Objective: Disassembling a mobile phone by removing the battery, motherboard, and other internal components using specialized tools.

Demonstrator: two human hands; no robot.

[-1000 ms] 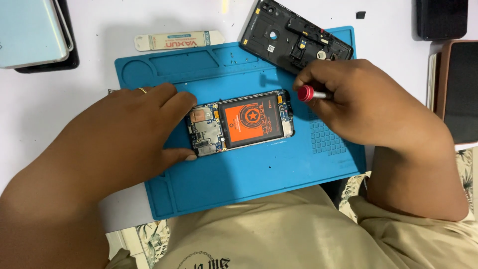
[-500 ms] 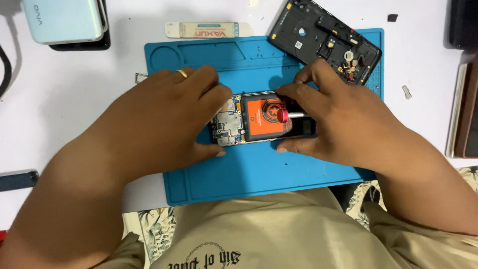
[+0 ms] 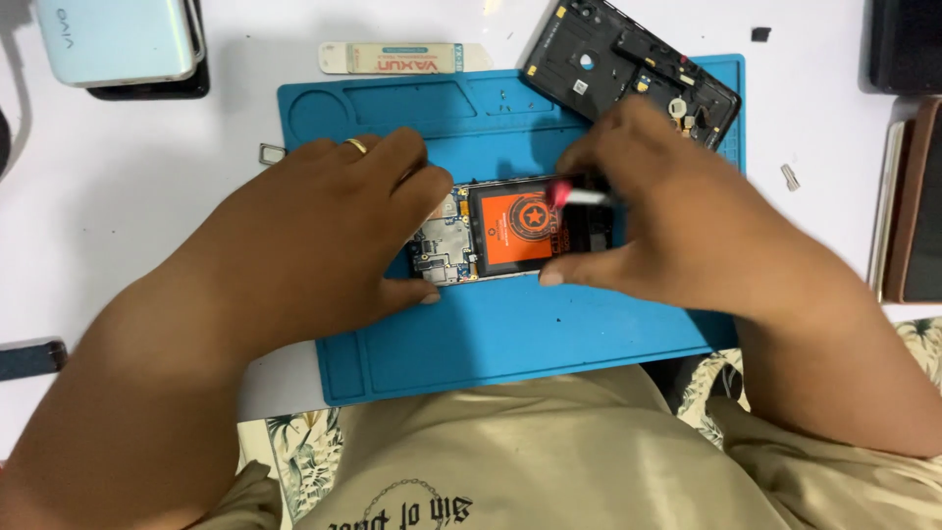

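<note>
1. Now I am seeing the opened phone lying mid-mat on the blue mat, well inside every mat edge.
2. I am watching the left hand pinching the phone's left end, thumb at its near edge.
3. I am seeing the right hand gripping a red-tipped screwdriver over the orange battery.
4. Bare mat is lying open toward me; the black back cover is crowding the far-right corner.
</note>
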